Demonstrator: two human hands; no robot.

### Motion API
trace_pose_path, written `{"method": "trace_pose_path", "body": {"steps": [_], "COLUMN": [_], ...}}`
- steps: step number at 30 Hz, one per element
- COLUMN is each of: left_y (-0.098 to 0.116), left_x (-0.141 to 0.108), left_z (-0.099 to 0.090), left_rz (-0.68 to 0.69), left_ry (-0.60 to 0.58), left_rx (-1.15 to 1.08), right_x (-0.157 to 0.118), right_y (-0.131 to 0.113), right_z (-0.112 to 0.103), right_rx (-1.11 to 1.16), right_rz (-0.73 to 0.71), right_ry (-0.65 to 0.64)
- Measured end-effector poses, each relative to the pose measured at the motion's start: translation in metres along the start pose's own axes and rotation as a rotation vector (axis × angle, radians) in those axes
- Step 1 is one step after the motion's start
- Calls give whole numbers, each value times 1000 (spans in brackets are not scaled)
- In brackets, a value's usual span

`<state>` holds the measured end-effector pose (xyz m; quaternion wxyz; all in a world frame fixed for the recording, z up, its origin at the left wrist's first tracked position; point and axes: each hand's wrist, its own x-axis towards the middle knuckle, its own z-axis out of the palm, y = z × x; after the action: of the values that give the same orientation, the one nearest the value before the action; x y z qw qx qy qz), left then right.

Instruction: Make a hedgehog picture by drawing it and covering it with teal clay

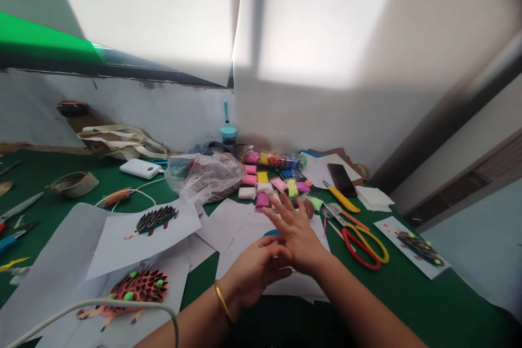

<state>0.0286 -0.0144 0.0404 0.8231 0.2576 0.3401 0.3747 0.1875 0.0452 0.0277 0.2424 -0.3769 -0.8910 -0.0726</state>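
Note:
My right hand [299,236] is raised over the sheets of white paper [232,223], its fingers spread apart. Against its palm side rests my left hand [261,269], fingers loosely bent and apart, with a gold bangle [223,302] on the wrist. Whether anything small lies between the palms is hidden. Part of a blue shape [272,232] shows on the paper just behind the hands. Small packets of coloured clay, among them a magenta packet [262,200] and a yellow packet [263,177], lie beyond my fingertips.
Right of my hands are scissors with red and yellow handles [362,247], a yellow cutter [345,199], a phone [341,178] and a hedgehog picture [416,242]. Leftward lie a black-spined hedgehog picture [157,220], a red one [138,291], a plastic bag [204,174] and a cable [101,302].

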Motion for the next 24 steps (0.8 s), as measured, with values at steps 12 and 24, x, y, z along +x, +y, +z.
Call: {"method": "trace_pose_path", "body": {"steps": [12,24], "left_y": [24,15], "left_x": [17,20], "left_z": [-36,-44], "left_rz": [318,373], "left_ry": [211,208], "left_rx": [-220,-104], "right_x": [-21,-2], "right_y": [97,86], "right_z": [19,31], "right_rx": [-248,-79], "right_rz": [655,570], "right_ry": [-28,63]}}
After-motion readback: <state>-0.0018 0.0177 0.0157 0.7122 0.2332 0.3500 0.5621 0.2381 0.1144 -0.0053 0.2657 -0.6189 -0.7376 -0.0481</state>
